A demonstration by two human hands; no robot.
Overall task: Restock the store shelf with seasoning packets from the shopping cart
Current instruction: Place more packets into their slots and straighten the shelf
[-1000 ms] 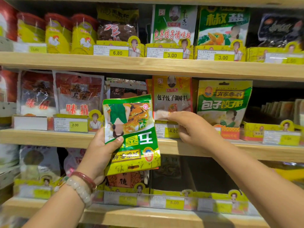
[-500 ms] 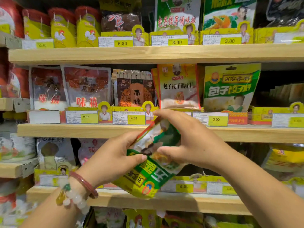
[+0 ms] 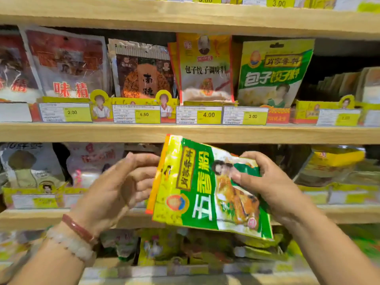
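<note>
A green and yellow seasoning packet (image 3: 197, 192) with a roast chicken picture hangs turned on its side in front of the lower shelf opening. My right hand (image 3: 271, 182) pinches its right end, thumb on the printed face and fingers behind. My left hand (image 3: 119, 188) is at the packet's left edge with relaxed fingers whose tips reach that edge; it is blurred. The middle shelf board (image 3: 82, 132) runs just above the packet. A similar green and yellow packet (image 3: 273, 73) stands upright on that shelf.
The middle shelf holds upright packets: red and white ones (image 3: 65, 64), a brown one (image 3: 144, 73), a yellow and red one (image 3: 205, 68). Yellow price tags (image 3: 208, 115) line its front. A darker gap (image 3: 337, 79) lies at right. More packets fill the shelves below (image 3: 30, 217).
The packet went from upside down in my left hand to lying sideways, lower down, now pinched by my right hand. My left hand's grip loosened. The view dropped toward the lower shelves.
</note>
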